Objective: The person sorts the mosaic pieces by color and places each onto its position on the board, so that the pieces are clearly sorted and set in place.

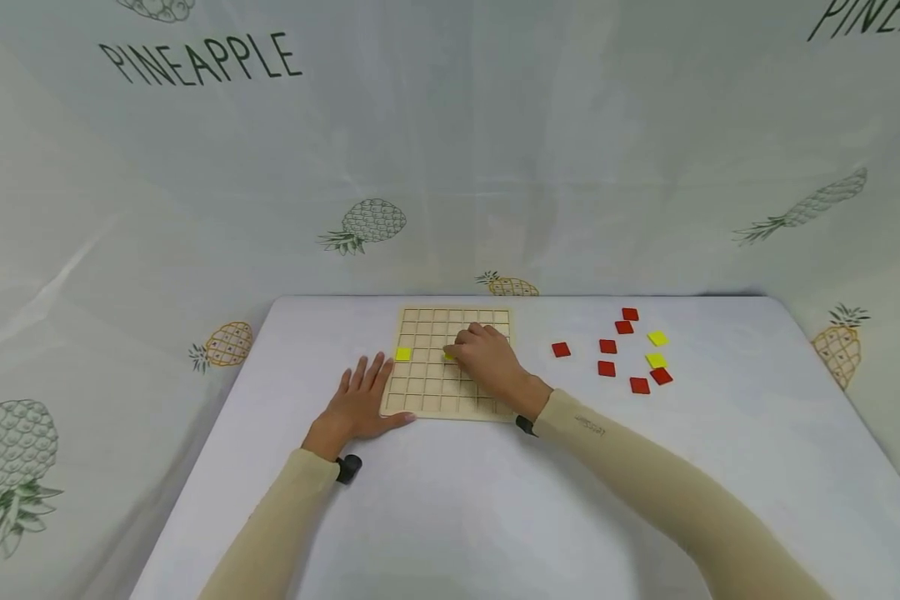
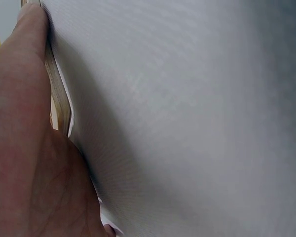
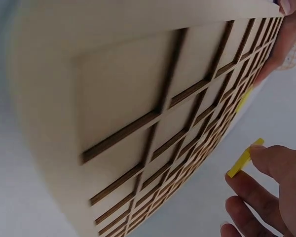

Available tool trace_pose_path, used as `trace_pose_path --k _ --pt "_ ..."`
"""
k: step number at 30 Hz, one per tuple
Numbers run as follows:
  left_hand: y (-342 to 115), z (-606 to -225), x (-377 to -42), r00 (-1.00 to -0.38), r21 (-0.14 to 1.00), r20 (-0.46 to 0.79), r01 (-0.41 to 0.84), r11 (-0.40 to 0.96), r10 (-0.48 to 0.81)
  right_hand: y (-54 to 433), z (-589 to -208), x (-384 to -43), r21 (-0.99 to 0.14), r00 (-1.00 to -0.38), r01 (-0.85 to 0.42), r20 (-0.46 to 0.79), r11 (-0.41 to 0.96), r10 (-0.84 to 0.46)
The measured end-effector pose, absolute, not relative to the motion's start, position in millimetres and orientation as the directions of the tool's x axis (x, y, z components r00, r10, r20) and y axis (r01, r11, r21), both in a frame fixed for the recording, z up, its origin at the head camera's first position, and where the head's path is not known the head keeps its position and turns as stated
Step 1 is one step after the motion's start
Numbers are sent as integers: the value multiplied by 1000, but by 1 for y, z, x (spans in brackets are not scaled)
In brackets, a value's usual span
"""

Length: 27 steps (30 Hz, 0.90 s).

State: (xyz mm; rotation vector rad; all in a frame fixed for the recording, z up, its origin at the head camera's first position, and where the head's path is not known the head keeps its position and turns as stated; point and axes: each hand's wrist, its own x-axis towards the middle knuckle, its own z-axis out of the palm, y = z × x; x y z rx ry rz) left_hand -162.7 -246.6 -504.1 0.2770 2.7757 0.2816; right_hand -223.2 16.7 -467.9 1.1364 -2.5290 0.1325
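Observation:
A pale wooden grid board (image 1: pixel 427 404) lies on the white table, its square cells edged by raised lines. One yellow tile (image 1: pixel 403 354) sits in a cell by the board's left edge. My right hand (image 1: pixel 489 360) is over the middle of the board and pinches another yellow tile (image 3: pixel 245 158) between thumb and fingertips; in the right wrist view this tile is tilted, a little above the cells. My left hand (image 1: pixel 358 406) lies flat with fingers spread at the board's lower left corner, the thumb along its near edge.
Right of the board, several red tiles (image 1: pixel 607 368) lie scattered on the table (image 1: pixel 435 500). Two yellow tiles (image 1: pixel 656 361) lie among them, one close to a red tile. A white curtain (image 1: pixel 450 125) with pineapple prints hangs behind the table.

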Motion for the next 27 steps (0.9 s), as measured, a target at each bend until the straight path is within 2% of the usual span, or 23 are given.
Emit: trace_pose_path --k 11,22,27 --pt "-239 -490 -158 -919 217 -330 146 965 214 -16 -465 -232 57 -616 -756 273 652 -739" --pt "-245 -508 -164 -924 170 -321 160 972 208 -38 -469 -242 78 -648 -744 157 664 -745" --pt "-244 -503 -162 -920 162 -338 152 975 200 -45 -474 -247 77 -662 -735 130 674 -738"
